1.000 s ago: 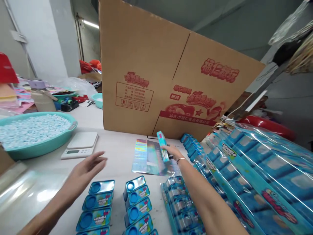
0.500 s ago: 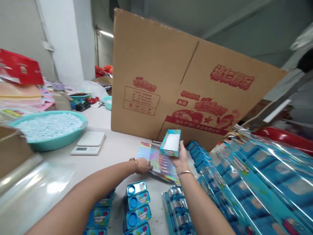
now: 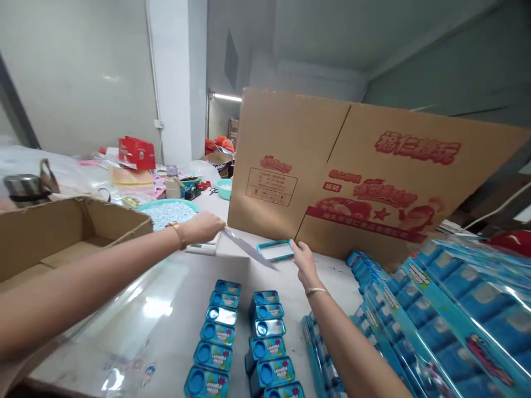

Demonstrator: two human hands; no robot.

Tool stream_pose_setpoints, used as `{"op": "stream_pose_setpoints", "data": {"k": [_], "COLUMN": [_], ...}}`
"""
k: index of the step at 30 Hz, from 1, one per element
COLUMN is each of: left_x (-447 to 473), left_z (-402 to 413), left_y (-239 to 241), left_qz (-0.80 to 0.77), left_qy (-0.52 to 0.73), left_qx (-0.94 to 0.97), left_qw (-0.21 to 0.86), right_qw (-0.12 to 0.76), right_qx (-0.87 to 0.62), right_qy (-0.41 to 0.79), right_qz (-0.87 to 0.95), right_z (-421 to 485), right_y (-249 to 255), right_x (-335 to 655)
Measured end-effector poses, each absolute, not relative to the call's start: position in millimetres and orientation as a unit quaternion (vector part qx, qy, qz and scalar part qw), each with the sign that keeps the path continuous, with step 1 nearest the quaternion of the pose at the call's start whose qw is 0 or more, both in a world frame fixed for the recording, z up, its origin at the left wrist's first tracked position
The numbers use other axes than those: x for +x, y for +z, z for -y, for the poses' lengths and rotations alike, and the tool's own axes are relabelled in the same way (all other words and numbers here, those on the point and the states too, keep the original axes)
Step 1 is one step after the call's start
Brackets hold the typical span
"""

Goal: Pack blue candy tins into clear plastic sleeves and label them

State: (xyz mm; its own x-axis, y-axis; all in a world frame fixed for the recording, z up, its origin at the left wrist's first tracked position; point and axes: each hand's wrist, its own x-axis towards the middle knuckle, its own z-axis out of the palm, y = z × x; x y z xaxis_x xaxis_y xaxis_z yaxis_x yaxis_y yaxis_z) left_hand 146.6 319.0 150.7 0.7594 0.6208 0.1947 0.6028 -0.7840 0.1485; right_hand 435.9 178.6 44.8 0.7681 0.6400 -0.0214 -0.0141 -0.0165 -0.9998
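In the head view, my left hand (image 3: 205, 225) is closed on the edge of a thin sheet (image 3: 251, 251), which hangs slanted and almost edge-on above the table. My right hand (image 3: 305, 261) grips the right end of a shallow blue open box (image 3: 276, 256) with a white inside. The sheet's lower tip reaches close to that box; whether they touch I cannot tell. Nearer to me stand two rows of small blue tins, a left row (image 3: 219, 334) and a right row (image 3: 269, 348), each with a round recess and printed lettering on top.
A large cardboard carton (image 3: 323, 143) stands behind my hands. Packed blue trays (image 3: 452, 298) are stacked at the right. On the left are an open cardboard box (image 3: 116, 221), clear plastic film (image 3: 157, 307), a tub of pale pellets (image 3: 170, 213) and a white scale (image 3: 203, 247).
My left hand has lifted the shiny patterned sheet off the table and carried it up and left. The blue box has tipped flatter in my right hand. The view has swung left.
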Motion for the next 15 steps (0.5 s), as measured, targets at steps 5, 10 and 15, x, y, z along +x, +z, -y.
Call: {"op": "stream_pose_setpoints", "data": {"k": [5,10,15], "left_x": [67,-1,-53], "left_z": [-235,-116,-39], "left_y": [217,194,53], "left_qz": [-0.365,-0.2,-0.229], "left_qy": [0.176,0.307,0.351], "left_qx": [0.906,0.882,0.88], "left_qw": [-0.125,-0.296,-0.221], "right_qw": [0.566,0.515,0.446], "right_qx": [-0.589,-0.49,-0.454], "right_qy": [0.108,-0.267,-0.367], "right_qz": [0.567,0.65,0.678], "right_z": [-134,-60,66], "right_y": [82,109,55], "right_x": [345,312,298]}}
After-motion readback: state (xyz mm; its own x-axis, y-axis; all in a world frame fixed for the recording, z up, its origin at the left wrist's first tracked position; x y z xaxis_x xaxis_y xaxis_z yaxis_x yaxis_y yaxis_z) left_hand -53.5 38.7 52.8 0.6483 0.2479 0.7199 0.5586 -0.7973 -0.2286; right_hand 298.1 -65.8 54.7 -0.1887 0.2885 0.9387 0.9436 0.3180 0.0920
